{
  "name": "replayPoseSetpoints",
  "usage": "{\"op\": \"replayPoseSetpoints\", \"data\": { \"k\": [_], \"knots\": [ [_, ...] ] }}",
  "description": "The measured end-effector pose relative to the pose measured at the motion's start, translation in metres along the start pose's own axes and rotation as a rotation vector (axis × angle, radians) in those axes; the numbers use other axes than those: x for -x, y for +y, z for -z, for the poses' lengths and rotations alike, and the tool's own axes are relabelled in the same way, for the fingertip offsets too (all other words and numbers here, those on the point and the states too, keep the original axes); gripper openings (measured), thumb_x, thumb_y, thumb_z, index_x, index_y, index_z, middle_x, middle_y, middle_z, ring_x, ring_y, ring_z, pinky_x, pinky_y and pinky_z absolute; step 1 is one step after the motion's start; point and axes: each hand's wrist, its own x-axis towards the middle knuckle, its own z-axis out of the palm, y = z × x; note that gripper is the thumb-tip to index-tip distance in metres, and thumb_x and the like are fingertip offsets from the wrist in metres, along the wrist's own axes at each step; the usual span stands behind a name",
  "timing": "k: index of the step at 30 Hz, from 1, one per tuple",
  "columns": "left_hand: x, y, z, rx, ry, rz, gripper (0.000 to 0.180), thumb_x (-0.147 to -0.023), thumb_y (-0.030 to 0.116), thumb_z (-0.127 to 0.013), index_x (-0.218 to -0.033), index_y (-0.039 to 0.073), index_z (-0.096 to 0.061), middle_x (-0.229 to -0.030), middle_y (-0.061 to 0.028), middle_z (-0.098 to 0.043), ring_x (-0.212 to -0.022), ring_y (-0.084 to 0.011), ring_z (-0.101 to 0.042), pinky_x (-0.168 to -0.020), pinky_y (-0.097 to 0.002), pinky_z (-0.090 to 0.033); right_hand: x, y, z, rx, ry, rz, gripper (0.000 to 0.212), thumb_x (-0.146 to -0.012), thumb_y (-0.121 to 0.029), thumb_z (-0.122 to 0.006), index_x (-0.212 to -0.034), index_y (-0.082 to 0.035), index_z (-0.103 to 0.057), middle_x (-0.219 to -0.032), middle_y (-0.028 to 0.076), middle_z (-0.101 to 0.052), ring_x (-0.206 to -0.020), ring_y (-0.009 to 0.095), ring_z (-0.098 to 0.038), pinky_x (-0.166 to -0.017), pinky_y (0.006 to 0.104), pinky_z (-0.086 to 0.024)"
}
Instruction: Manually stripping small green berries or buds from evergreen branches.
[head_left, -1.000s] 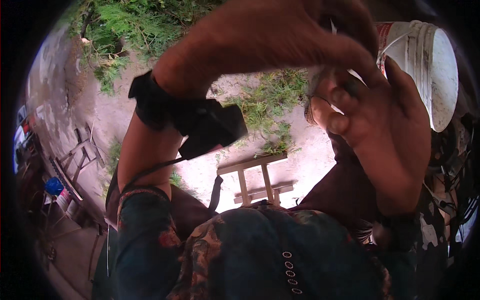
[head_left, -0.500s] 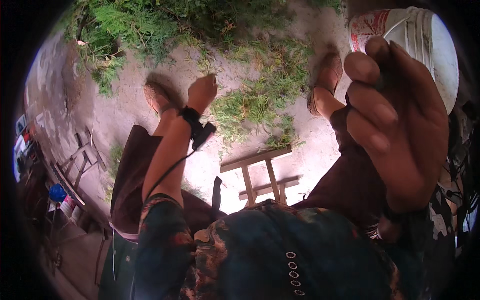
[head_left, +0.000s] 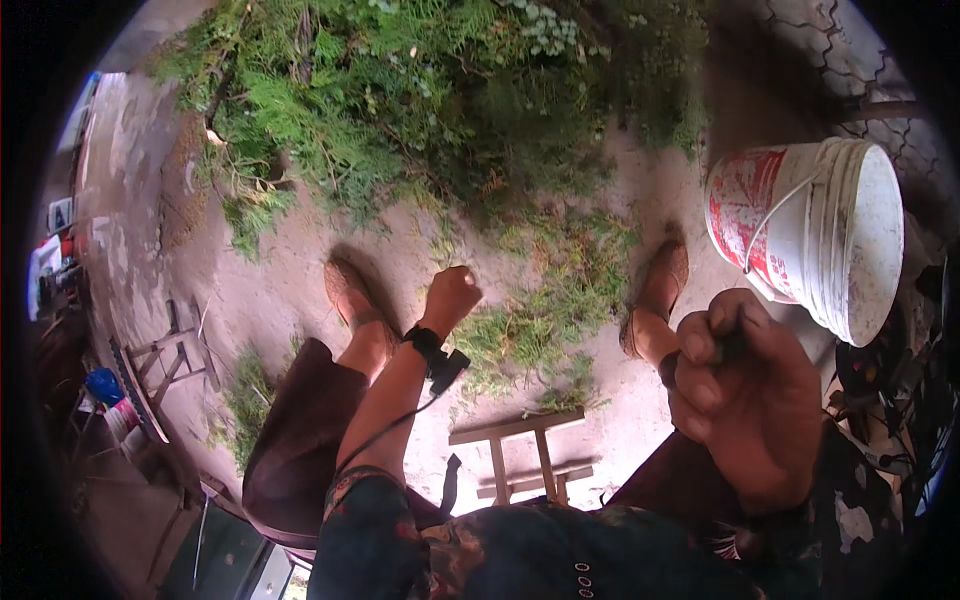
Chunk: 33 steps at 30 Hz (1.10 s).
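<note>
Left hand (head_left: 454, 299): fingers clenched near green sprigs (head_left: 545, 295). Right hand (head_left: 748, 400): fingers partly curled near white bucket (head_left: 815, 235). Held contents cannot be determined.

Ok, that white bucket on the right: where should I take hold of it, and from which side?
Probably by its wire handle, coming from the left: the thin loop bends that way across the white bucket's red-marked side, away from the ridged, wider end. The slack beneath the wire is hard to judge.
</note>
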Motion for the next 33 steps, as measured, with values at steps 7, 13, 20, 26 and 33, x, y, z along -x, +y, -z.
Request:
{"op": "replayPoseSetpoints", "data": {
  "k": [7,13,20,26,33],
  "knots": [
    [0.025,0.221,0.121,1.113,-0.008,-0.534,0.022,-0.078,0.000,-0.065,-0.100,0.003,-0.060,-0.084,-0.0027,-0.063,-0.068,-0.0052,-0.056,-0.056,-0.0189,-0.044,-0.020,-0.005,0.008,0.051,0.208,0.152,0.024,-0.093,-0.023,-0.041,-0.104,-0.003,-0.049,-0.097,0.011,-0.056,-0.088,0.023,-0.056,-0.078,0.0361,-0.047],
    [0.047,0.261,0.146,0.731,0.137,-0.946,0.028,-0.073,0.011,-0.073,-0.099,0.008,-0.063,-0.094,-0.0068,-0.063,-0.069,-0.0140,-0.061,-0.054,-0.0213,-0.047,-0.028,-0.014,-0.008,-0.194,0.203,0.000,0.029,-0.094,-0.027,-0.037,-0.101,-0.003,-0.051,-0.094,0.013,-0.055,-0.082,0.025,-0.057,-0.069,0.0377,-0.049],
    [-0.097,0.045,0.066,0.257,0.510,-0.101,0.033,-0.076,0.017,-0.061,-0.108,0.009,-0.061,-0.119,-0.0230,-0.050,-0.104,-0.0408,-0.050,-0.092,-0.0448,-0.039,-0.022,-0.020,-0.009,-0.169,0.016,-0.160,0.027,-0.094,-0.027,-0.038,-0.090,-0.003,-0.048,-0.086,0.013,-0.052,-0.057,0.020,-0.051,-0.045,0.0341,-0.044],
    [-0.124,0.013,0.048,-0.359,0.642,0.011,0.033,-0.076,0.021,-0.061,-0.108,0.013,-0.062,-0.122,-0.0240,-0.049,-0.104,-0.0452,-0.050,-0.093,-0.0457,-0.039,-0.025,-0.015,-0.005,-0.185,0.075,-0.131,0.027,-0.094,-0.025,-0.036,-0.091,-0.001,-0.047,-0.086,0.016,-0.051,-0.057,0.021,-0.051,-0.048,0.0345,-0.046],
    [-0.109,0.020,0.053,0.747,0.678,-0.009,0.030,-0.077,0.011,-0.063,-0.104,-0.001,-0.056,-0.085,-0.0099,-0.062,-0.069,-0.0158,-0.058,-0.062,-0.0273,-0.046,-0.020,-0.018,-0.007,-0.151,0.033,-0.078,0.027,-0.095,-0.025,-0.035,-0.092,0.000,-0.045,-0.087,0.016,-0.050,-0.058,0.021,-0.051,-0.049,0.0340,-0.046]
  ]
}}
